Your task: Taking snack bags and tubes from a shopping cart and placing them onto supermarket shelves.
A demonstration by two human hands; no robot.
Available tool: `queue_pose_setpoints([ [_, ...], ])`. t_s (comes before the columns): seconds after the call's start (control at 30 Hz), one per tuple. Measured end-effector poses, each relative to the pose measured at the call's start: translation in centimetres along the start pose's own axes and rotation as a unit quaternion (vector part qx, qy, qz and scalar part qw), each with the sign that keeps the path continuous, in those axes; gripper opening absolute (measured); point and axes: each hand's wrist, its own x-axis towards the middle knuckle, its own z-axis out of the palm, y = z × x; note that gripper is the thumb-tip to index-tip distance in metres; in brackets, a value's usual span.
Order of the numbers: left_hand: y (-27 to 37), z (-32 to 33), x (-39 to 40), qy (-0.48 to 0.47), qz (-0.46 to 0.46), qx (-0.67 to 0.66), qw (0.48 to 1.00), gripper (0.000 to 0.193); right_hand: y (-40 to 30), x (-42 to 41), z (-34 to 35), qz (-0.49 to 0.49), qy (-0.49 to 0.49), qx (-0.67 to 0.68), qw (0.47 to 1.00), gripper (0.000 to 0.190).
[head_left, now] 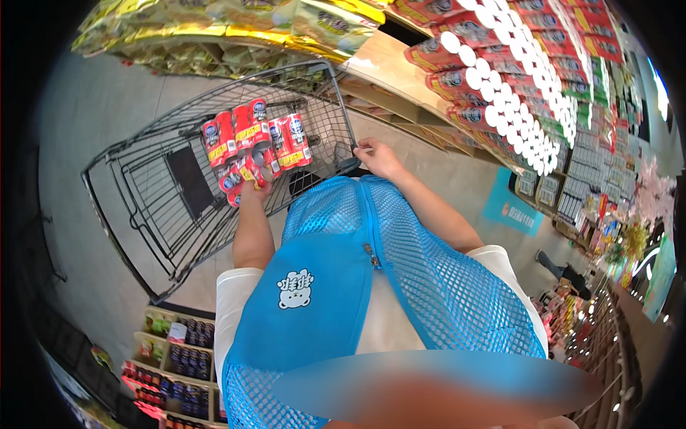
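Observation:
In the head view, my left hand point(259, 190) reaches over the near side of a wire shopping cart point(182, 257). Its fingers are around a pack of red cans point(247, 170) with yellow bands, partly hidden by the hand. Several similar packs of red cans point(249, 128) lie in the cart beside and beyond it, some upright and some tilted. At the cart's right corner is my right hand point(379, 158), its thumb and fingertips close together at the rim; whether they grip it is unclear.
Shelves with red packages and white-lidded containers point(498, 107) rise at upper right. Yellow-green bags point(332, 27) are stacked beyond the cart. A lower-left shelf point(166, 381) holds dark and red containers. A person point(571, 279) is far off at right. I wear a blue mesh vest point(321, 279).

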Motion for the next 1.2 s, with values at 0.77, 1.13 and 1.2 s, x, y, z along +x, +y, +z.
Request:
queue_pose_setpoints([
  [0.77,-17.1,3.1,-19.5,0.037,0.563,0.753,0.338,0.033,3.8,11.5,-22.3,-0.212,0.302,-0.138,0.919,0.04],
  [1.13,-19.4,2.8,-19.1,0.12,0.578,0.754,0.289,0.044,-0.1,17.0,-31.8,-0.174,0.325,-0.332,0.868,0.062],
  [1.2,-19.5,3.1,-19.1,0.138,0.561,0.76,0.297,0.045,-0.3,17.3,-32.0,-0.143,0.316,-0.359,0.867,0.062],
])
